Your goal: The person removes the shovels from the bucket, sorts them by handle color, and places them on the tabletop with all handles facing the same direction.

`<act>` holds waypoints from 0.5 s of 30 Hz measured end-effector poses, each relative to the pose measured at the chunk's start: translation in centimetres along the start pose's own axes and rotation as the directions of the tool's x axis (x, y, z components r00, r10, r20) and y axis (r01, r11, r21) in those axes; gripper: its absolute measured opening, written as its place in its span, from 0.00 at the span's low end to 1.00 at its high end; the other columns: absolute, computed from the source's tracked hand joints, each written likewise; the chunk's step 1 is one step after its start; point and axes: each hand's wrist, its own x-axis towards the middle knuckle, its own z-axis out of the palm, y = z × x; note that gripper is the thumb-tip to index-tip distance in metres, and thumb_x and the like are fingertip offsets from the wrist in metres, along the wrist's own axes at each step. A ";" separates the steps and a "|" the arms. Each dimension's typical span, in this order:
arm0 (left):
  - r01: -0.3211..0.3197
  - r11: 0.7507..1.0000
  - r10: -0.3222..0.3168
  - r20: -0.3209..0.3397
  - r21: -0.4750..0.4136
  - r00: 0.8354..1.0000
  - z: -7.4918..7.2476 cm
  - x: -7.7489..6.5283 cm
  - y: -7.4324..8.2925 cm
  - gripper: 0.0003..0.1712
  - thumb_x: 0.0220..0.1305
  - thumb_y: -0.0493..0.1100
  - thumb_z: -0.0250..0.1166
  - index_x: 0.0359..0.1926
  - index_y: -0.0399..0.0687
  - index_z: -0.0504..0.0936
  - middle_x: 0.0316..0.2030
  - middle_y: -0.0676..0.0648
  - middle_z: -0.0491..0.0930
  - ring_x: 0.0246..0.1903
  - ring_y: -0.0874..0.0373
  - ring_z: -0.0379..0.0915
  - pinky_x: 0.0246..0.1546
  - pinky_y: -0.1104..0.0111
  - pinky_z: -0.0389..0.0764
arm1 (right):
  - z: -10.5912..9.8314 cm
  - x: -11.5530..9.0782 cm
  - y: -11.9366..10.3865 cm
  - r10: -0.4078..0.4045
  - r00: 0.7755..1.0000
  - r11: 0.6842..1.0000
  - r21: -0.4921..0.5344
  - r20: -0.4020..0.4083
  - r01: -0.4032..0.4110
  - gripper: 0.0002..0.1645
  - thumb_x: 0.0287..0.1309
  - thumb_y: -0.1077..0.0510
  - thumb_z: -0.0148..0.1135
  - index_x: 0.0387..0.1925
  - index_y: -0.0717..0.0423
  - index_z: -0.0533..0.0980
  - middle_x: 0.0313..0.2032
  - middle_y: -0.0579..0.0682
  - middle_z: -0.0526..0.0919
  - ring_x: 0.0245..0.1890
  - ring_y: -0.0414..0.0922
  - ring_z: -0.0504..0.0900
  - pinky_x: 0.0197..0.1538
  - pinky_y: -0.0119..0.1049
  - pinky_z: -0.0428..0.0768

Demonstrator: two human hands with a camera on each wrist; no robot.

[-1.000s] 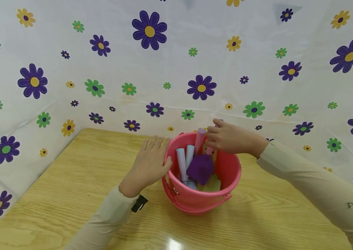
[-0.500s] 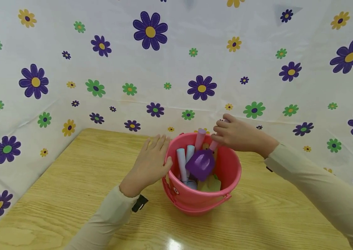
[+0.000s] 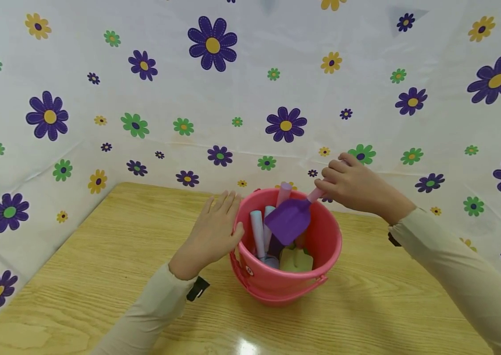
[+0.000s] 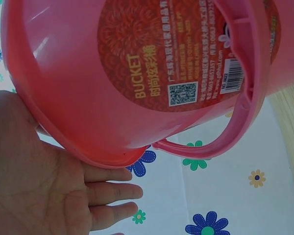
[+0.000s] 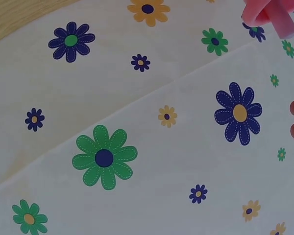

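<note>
Shovel sits higher than before, at bucket's mouth | your right hand grips its handle; your left hand, fingers straight, touches bucket | seemingly lifting out; next likely needs clearing the edge

1. Table: one; top in yellowish-brown wood grain, back edge nearly straight, left edge aslant; surface glossy, with white glare patch on the near part.
2. Bucket: one; pink, upright, mouth up, directly on tabletop, well apart from left edge.
3. Fittings of same: pink handle, lowered along near side; red printed label, "BUCKET" in yellow lettering.
</note>
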 end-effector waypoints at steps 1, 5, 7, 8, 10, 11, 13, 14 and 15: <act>0.001 1.000 -0.001 0.000 -0.001 1.000 0.0 0.0 0.0 0.36 0.65 0.50 0.48 0.70 0.38 0.55 0.71 0.39 0.55 0.72 0.43 0.45 0.72 0.47 0.45 | 0.0 -0.1 0.0 0.009 1.000 1.000 0.001 -0.011 -0.009 0.22 0.41 0.50 0.74 0.39 0.50 0.77 0.33 0.51 0.83 0.39 0.49 0.78 0.47 0.45 0.74; 0.001 1.000 -0.001 -0.005 -0.003 1.000 0.0 0.0 0.1 0.37 0.64 0.50 0.49 0.70 0.38 0.55 0.71 0.38 0.55 0.72 0.42 0.46 0.71 0.46 0.45 | 0.2 -0.7 0.1 0.032 0.998 0.999 -0.014 -0.060 -0.033 0.22 0.40 0.50 0.74 0.39 0.51 0.76 0.33 0.52 0.82 0.37 0.50 0.77 0.47 0.46 0.75; 0.002 1.000 -0.002 -0.007 0.000 1.000 0.1 0.0 0.0 0.37 0.64 0.50 0.49 0.70 0.38 0.56 0.71 0.38 0.55 0.72 0.42 0.46 0.71 0.46 0.45 | 0.3 -0.9 0.2 0.038 0.996 0.999 -0.020 -0.084 -0.040 0.22 0.40 0.51 0.75 0.38 0.52 0.76 0.32 0.52 0.81 0.36 0.50 0.77 0.47 0.46 0.75; 0.003 1.000 -0.003 -0.006 0.000 1.000 0.1 0.0 0.0 0.37 0.64 0.50 0.49 0.70 0.38 0.56 0.71 0.38 0.55 0.72 0.42 0.46 0.71 0.46 0.45 | 0.4 -1.0 0.2 0.042 0.995 0.999 -0.021 -0.093 -0.044 0.22 0.40 0.51 0.75 0.38 0.52 0.75 0.32 0.52 0.81 0.36 0.50 0.77 0.46 0.46 0.75; 0.003 1.000 -0.003 -0.006 0.000 1.000 0.1 0.0 0.0 0.37 0.64 0.49 0.49 0.70 0.38 0.56 0.71 0.38 0.55 0.72 0.42 0.46 0.71 0.46 0.45 | 0.4 -1.1 0.2 0.052 0.993 0.998 -0.019 -0.104 -0.054 0.23 0.39 0.52 0.75 0.38 0.52 0.75 0.31 0.52 0.81 0.35 0.51 0.78 0.46 0.47 0.75; 0.004 1.000 -0.004 -0.005 -0.002 1.000 0.1 0.0 0.0 0.37 0.64 0.49 0.49 0.70 0.38 0.56 0.71 0.38 0.55 0.72 0.42 0.45 0.71 0.46 0.45 | 0.4 -1.2 0.2 0.060 0.993 0.998 -0.017 -0.104 -0.062 0.23 0.39 0.53 0.76 0.38 0.52 0.75 0.31 0.53 0.82 0.35 0.51 0.78 0.47 0.47 0.75; 0.005 1.000 -0.005 -0.005 -0.001 1.000 0.2 0.1 0.0 0.36 0.64 0.49 0.49 0.70 0.39 0.56 0.71 0.38 0.55 0.72 0.43 0.46 0.72 0.47 0.45 | 0.5 -1.3 0.2 0.076 0.992 0.997 -0.015 -0.096 -0.078 0.23 0.39 0.53 0.76 0.38 0.51 0.75 0.31 0.53 0.82 0.34 0.51 0.79 0.47 0.47 0.75; 0.005 1.000 -0.005 -0.006 -0.001 1.000 0.3 0.1 -0.1 0.37 0.64 0.49 0.49 0.70 0.39 0.56 0.71 0.38 0.55 0.72 0.42 0.46 0.72 0.47 0.45 | 0.5 -1.4 0.2 0.084 0.992 0.996 -0.016 -0.091 -0.086 0.23 0.39 0.53 0.76 0.38 0.51 0.75 0.31 0.53 0.82 0.34 0.52 0.79 0.46 0.47 0.75; 0.004 1.000 -0.004 -0.007 0.000 1.000 0.3 0.1 -0.1 0.37 0.64 0.49 0.49 0.70 0.38 0.56 0.71 0.38 0.55 0.72 0.42 0.46 0.71 0.47 0.45 | 0.5 -1.5 0.2 0.091 0.992 0.995 -0.020 -0.086 -0.093 0.22 0.40 0.53 0.75 0.38 0.51 0.75 0.31 0.53 0.82 0.34 0.52 0.79 0.46 0.47 0.75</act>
